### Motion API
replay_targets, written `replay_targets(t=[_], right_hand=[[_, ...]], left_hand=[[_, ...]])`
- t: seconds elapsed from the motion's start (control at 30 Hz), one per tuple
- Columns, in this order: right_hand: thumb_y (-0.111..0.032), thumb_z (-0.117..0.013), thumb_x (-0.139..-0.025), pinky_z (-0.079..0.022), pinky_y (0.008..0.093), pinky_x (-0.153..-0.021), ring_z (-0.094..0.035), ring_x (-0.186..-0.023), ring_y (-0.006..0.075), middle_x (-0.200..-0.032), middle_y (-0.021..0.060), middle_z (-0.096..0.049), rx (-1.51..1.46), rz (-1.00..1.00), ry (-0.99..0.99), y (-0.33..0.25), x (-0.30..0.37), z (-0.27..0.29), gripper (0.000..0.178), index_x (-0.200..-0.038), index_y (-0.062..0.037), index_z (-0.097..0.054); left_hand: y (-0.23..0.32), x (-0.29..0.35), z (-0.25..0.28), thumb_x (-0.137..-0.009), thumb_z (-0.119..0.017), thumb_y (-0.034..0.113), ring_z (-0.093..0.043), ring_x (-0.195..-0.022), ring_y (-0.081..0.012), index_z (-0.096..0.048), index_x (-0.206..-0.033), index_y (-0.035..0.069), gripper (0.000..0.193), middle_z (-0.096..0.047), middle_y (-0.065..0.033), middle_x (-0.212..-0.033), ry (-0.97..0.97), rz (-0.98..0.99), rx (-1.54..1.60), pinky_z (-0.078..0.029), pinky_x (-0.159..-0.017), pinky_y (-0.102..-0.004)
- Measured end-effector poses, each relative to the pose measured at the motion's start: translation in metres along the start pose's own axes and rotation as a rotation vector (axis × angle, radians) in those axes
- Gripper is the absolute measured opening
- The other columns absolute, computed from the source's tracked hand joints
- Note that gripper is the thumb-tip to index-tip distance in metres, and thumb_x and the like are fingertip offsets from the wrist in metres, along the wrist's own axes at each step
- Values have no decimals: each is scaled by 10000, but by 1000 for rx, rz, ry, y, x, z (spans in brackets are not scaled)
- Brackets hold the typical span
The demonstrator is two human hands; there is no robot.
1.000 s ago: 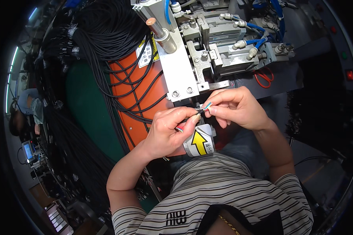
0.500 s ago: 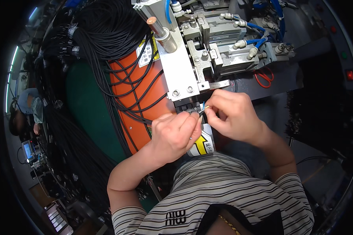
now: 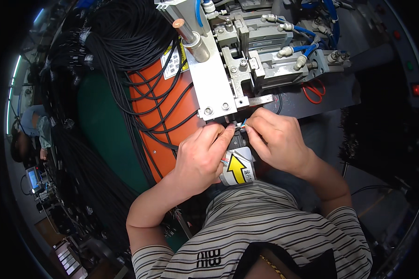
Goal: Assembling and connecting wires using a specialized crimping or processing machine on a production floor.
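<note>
My left hand [image 3: 200,156] is closed, its thumb and forefinger pinched at the front of the machine's black fixture [image 3: 237,139]. My right hand [image 3: 280,143] pinches thin coloured wires [image 3: 243,124], blue, white and reddish, fanning out between the two sets of fingertips. The cable they come from is mostly hidden by my left fingers. A few more fine wire ends [image 3: 225,161] show below my left palm. Just above the fingertips stands the machine's white metal plate [image 3: 214,88]. Under my hands is a white label with a yellow arrow [image 3: 237,169].
Black cables [image 3: 125,42] lie in a big bundle at the left, with strands crossing the orange panel [image 3: 165,121]. Pneumatic cylinders [image 3: 284,69] with blue hoses fill the far right. A red wire loop [image 3: 314,92] rests beside them. Another person [image 3: 35,125] is at the far left.
My left hand has turned and shifted slightly left, its fingertips moving up toward the fixture. My right fingers stay at the wires, which now lie flatter. More of the arrow label shows.
</note>
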State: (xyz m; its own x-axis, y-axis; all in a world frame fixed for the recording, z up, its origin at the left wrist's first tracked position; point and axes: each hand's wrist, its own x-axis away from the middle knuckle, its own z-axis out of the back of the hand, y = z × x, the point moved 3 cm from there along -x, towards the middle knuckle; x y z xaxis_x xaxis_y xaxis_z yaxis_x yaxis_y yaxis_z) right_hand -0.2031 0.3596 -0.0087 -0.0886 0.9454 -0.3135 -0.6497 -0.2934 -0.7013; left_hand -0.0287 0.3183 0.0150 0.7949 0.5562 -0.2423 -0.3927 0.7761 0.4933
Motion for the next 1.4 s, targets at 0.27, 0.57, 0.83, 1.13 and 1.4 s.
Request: replay_targets(t=[0.27,0.57,0.83,1.13,1.4], right_hand=[[-71,-662,-828,-489,363,-515,-628,-594,264,-773,81,-595,39,43,101,-3,2,-4,56,-839,-17,-650],[-81,-674,-807,-487,345,-514,-615,-570,253,-764,78,-581,82,50,145,-3,5,-7,64,-820,-25,-648],[-64,-700,-795,-494,345,-517,-634,-603,259,-830,88,-626,261,32,-103,-11,-4,2,81,-837,-17,-649],[-25,-700,-801,-456,293,-474,-613,-553,204,-806,93,-651,76,55,63,0,-1,-3,77,-869,-8,-667],[-33,-716,-796,-367,220,-447,-502,-493,72,-753,37,-634,-380,-321,-127,20,0,-6,116,-890,10,-665]], left_hand=[[-2,0,1,-646,-698,48,-549,-673,-237,-640,-1189,-11,550,-494,-89,-834,-33,-55,-2,-469,-572,-351],[4,-4,4,-724,-665,72,-543,-703,-214,-643,-1181,-16,466,-487,-76,-835,-81,-94,-86,-462,-574,-326],[20,-12,3,-773,-620,60,-540,-735,-195,-633,-1134,-58,380,-501,-74,-855,-130,-121,-291,-472,-587,-314],[13,-15,5,-693,-645,46,-569,-765,-252,-648,-1177,6,486,-528,-95,-877,-133,-79,-249,-486,-641,-352],[-22,20,16,-717,-682,-6,-598,-825,-244,-693,-1034,21,319,-611,-85,-902,145,-36,-104,-439,-698,-333]])
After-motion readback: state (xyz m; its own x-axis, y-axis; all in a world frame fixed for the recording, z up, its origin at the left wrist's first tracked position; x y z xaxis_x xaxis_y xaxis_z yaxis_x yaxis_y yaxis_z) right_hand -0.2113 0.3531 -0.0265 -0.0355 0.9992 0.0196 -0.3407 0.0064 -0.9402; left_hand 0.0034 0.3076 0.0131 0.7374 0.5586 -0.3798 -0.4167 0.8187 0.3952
